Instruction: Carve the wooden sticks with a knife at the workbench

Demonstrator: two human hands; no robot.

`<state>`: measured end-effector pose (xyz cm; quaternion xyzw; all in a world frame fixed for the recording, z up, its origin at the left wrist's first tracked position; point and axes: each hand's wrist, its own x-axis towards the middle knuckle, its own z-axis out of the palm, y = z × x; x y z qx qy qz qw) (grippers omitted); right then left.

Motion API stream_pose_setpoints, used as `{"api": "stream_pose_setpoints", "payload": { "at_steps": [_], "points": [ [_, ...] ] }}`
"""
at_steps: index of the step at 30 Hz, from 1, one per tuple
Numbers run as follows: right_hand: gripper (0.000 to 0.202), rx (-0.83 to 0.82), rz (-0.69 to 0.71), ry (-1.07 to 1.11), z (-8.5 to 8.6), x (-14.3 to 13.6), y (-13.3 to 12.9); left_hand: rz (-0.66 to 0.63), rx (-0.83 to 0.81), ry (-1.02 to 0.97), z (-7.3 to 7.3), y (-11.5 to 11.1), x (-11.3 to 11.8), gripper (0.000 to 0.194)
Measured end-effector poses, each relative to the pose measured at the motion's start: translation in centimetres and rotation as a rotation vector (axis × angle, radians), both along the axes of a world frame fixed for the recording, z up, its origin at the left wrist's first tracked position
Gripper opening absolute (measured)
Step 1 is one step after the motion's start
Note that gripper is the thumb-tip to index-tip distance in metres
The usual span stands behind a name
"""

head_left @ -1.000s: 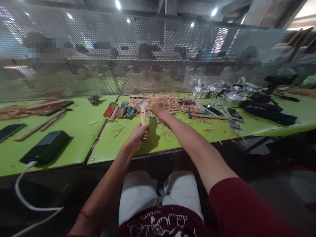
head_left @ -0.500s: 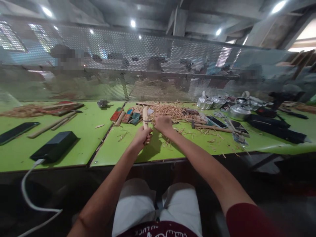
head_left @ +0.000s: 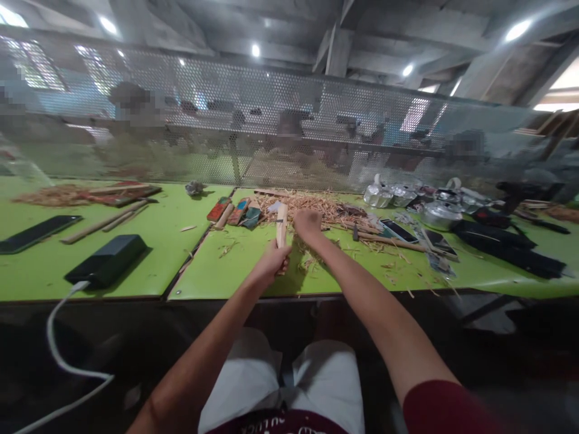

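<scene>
My left hand (head_left: pixel 274 259) is wrapped round the lower end of a pale wooden stick (head_left: pixel 282 232), which stands roughly upright over the green table. To its right, my right hand (head_left: pixel 308 224) is closed in a fist. A thin dark knife blade (head_left: pixel 280 221) lies across the upper part of the stick, level with that fist. The fingers hide the knife's handle. Behind both hands spreads a heap of wood shavings (head_left: pixel 328 206). Left of the stick lie a dark green sandpaper piece (head_left: pixel 252 217) and a short wooden piece (head_left: pixel 224 216).
A hammer (head_left: pixel 389 239), a phone (head_left: pixel 398 231) and several silvery metal pots (head_left: pixel 441 214) lie to the right. On the left are a black power box (head_left: pixel 107 261) with a white cable, another phone (head_left: pixel 40 232) and sticks (head_left: pixel 99 223). A perforated screen (head_left: pixel 289 157) stands behind the table (head_left: pixel 235 280).
The view has shifted a little, so the table appears moved. The stick stands more upright, and the blade now shows across its upper part with less of it visible beside my right fist.
</scene>
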<state>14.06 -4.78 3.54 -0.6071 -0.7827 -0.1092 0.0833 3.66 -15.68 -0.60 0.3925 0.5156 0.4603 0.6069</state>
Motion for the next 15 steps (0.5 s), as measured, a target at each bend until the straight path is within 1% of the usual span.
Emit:
{"api": "stream_pose_setpoints", "payload": {
  "at_steps": [3, 7, 10, 12, 15],
  "points": [
    [0.039, 0.011, 0.069, -0.028, 0.3, 0.1, 0.8, -0.012, -0.026, -0.089, 0.3, 0.1, 0.2, 0.029],
    [0.038, 0.015, 0.142, -0.042, 1.2, 0.2, 1.7, -0.059, -0.086, -0.268, 0.9, 0.3, -0.1, 0.032],
    [0.041, 0.03, 0.185, -0.081, 1.7, 0.0, 2.5, -0.043, -0.117, -0.344, 1.7, 0.2, -0.4, 0.032],
    [0.043, 0.036, 0.215, -0.117, 1.7, -0.2, 2.9, -0.028, -0.148, -0.362, 2.2, 0.0, -0.5, 0.033],
    [0.044, 0.033, 0.251, -0.149, 1.1, -0.5, 3.3, 0.0, -0.185, -0.392, 2.5, -0.4, -0.5, 0.035]
  ]
}}
